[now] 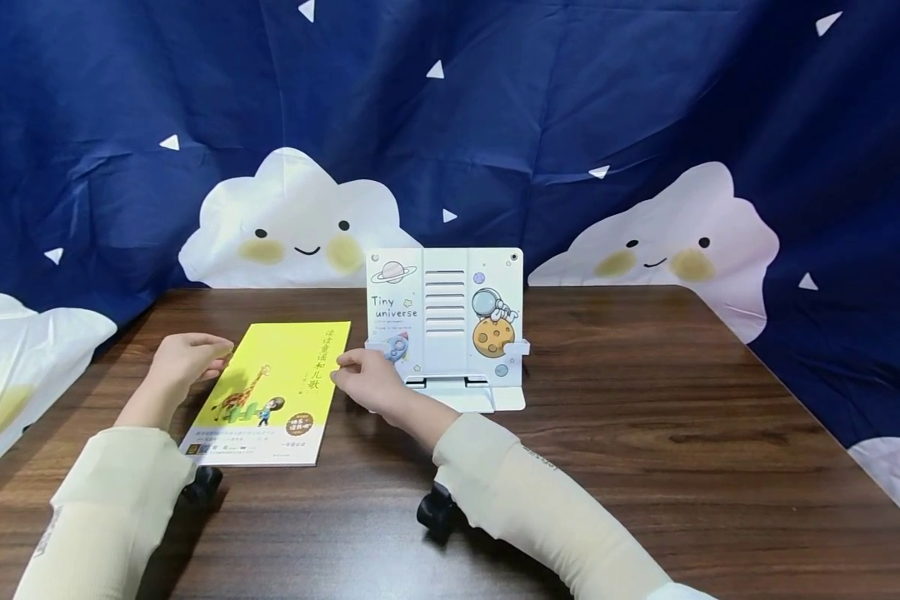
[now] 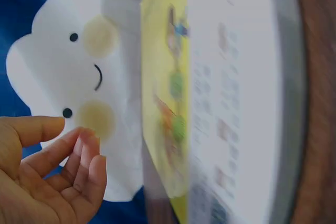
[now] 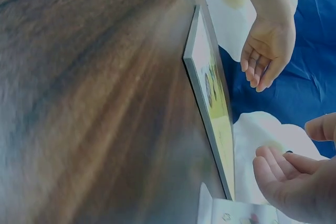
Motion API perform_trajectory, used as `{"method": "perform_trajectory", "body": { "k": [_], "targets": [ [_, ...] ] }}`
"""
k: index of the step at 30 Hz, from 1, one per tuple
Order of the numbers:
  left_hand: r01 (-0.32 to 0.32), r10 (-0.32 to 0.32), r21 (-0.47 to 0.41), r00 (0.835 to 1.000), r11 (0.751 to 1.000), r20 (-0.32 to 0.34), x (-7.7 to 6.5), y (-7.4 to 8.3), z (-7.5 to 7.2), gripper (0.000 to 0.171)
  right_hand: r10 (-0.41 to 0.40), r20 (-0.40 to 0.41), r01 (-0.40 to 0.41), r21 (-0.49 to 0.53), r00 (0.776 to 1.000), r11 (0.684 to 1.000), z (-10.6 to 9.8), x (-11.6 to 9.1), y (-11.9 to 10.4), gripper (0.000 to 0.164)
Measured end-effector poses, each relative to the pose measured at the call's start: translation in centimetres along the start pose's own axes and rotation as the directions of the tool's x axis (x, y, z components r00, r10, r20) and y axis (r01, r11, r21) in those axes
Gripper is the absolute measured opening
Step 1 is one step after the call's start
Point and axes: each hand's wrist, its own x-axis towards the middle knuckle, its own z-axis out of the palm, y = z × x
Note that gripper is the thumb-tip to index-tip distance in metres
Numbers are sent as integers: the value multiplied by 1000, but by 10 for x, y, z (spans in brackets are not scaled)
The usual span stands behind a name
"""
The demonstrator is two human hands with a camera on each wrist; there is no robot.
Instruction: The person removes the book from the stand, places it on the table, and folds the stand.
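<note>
A yellow book (image 1: 277,367) with a giraffe on its cover lies flat on the wooden table. My left hand (image 1: 186,363) hovers by its left edge, fingers loosely bent; in the left wrist view a gap shows between that hand's thumb and fingertips (image 2: 88,132). By the book's right edge is my right hand (image 1: 369,380), overlapping the corner of a white book stand (image 1: 445,358) in the head view. The right wrist view shows the right hand's thumb and fingers (image 3: 270,169) apart, holding nothing. Printed on the stand are "Tiny universe" and an astronaut.
Behind the brown table (image 1: 667,433) hangs a dark blue cloth (image 1: 487,108) with smiling clouds. The stand is upright near the table's back edge, with clips at both sides. Black wrist devices (image 1: 437,510) sit under the sleeves.
</note>
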Motion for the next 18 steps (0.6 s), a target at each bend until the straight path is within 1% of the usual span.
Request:
{"method": "perform_trajectory", "body": {
  "k": [2, 4, 7, 9, 14, 18],
  "targets": [
    [-38, 39, -24, 999, 999, 37, -13, 18, 1, 44, -18, -6, 18, 13, 1000, 1000, -5, 0, -2, 28],
    [-69, 71, -27, 995, 997, 72, -20, 32, 2, 43, -34, -13, 34, 24, 999, 999, -10, -1, -3, 28],
    [-113, 115, -23, 988, 993, 108, -25, 47, 7, 42, -50, -27, 51, 31, 998, 998, -19, -3, -6, 28],
    [-138, 141, -35, 982, 990, 129, -26, 55, 11, 42, -70, -36, 71, 25, 997, 997, -26, -5, -9, 28],
    [-176, 186, -75, 968, 982, 170, -33, 77, 23, 37, -134, -63, 133, -11, 989, 991, -45, -10, -13, 27],
    [-201, 212, -75, 957, 977, 200, -39, 91, 33, 36, -171, -83, 167, -51, 982, 985, -60, -11, -13, 28]
  ]
}}
